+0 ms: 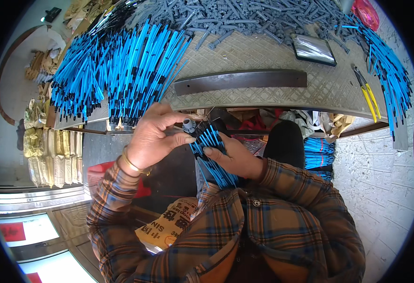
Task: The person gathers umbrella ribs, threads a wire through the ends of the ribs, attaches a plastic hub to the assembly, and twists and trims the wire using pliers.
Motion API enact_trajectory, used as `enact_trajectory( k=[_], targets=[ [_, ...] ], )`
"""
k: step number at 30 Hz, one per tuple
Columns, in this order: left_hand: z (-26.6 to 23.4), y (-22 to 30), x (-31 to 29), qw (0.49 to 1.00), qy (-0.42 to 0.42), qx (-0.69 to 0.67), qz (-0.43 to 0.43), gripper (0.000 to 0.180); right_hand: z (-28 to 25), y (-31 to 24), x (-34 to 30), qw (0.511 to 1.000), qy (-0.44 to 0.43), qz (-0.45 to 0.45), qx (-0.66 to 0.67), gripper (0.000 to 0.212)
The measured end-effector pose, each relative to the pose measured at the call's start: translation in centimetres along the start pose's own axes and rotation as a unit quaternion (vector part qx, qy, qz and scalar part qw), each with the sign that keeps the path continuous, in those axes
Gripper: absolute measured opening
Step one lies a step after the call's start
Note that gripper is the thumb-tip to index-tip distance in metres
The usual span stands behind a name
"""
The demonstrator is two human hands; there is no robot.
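In front of my chest, my right hand point(237, 158) is wrapped round a bundle of thin blue rods with black ends point(210, 137), its thumb lying across them. The bundle slants, with its lower part against my jacket. At its upper end is a grey plastic fitting point(188, 125) with a round open mouth. My left hand point(155, 134) pinches at this fitting with thumb and forefinger; a bracelet circles that wrist. How the fitting meets the rods is hidden by the fingers and dark tips.
Blue rods point(141, 70) lie heaped at the table's left, with more blue rods point(388, 70) at its right edge. Grey plastic parts point(244, 19) pile at the back. On the table lie a dark curved bar point(240, 81), a phone-like dark slab point(313, 49) and yellow-handled pliers point(368, 94).
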State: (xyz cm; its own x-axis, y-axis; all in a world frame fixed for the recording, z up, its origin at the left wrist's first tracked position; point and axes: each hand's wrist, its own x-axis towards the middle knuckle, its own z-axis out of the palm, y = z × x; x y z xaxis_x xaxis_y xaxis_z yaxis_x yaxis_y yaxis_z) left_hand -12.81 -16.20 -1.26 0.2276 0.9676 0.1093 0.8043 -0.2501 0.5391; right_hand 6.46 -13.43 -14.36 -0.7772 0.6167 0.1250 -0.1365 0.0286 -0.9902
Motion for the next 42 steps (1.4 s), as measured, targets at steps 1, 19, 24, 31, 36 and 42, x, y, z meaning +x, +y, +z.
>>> enact_trajectory(
  k=[1, 19, 24, 31, 36, 42],
  targets=[
    [-0.6, 1.1, 0.3, 0.995, -0.054, -0.003, -0.082, 0.039, 0.0, 0.1, 0.1, 1.000, 0.008, -0.002, -0.006, 0.051],
    [1.7, -0.4, -0.6, 0.921, 0.007, -0.356, -0.157, 0.034, -3.6, -0.7, 1.7, 0.985, -0.169, -0.002, -0.019, 0.050],
    [1.1, 0.0, -0.3, 0.920, -0.044, -0.375, -0.106, 0.033, -4.8, -1.8, 2.3, 0.956, -0.280, 0.066, 0.062, 0.050],
    [0.7, 1.3, -0.5, 0.926, -0.059, -0.333, -0.166, 0.038, -3.5, 1.2, 2.0, 0.971, -0.229, 0.062, 0.012, 0.057],
    [1.6, 3.0, -0.7, 0.948, 0.012, -0.251, -0.196, 0.030, -2.1, -1.7, 0.8, 0.989, -0.148, -0.009, -0.008, 0.057],
    [1.7, 3.3, 0.4, 0.957, 0.033, -0.245, -0.150, 0.028, -1.0, -3.4, -1.1, 0.988, 0.026, -0.025, -0.150, 0.050]
  ],
)
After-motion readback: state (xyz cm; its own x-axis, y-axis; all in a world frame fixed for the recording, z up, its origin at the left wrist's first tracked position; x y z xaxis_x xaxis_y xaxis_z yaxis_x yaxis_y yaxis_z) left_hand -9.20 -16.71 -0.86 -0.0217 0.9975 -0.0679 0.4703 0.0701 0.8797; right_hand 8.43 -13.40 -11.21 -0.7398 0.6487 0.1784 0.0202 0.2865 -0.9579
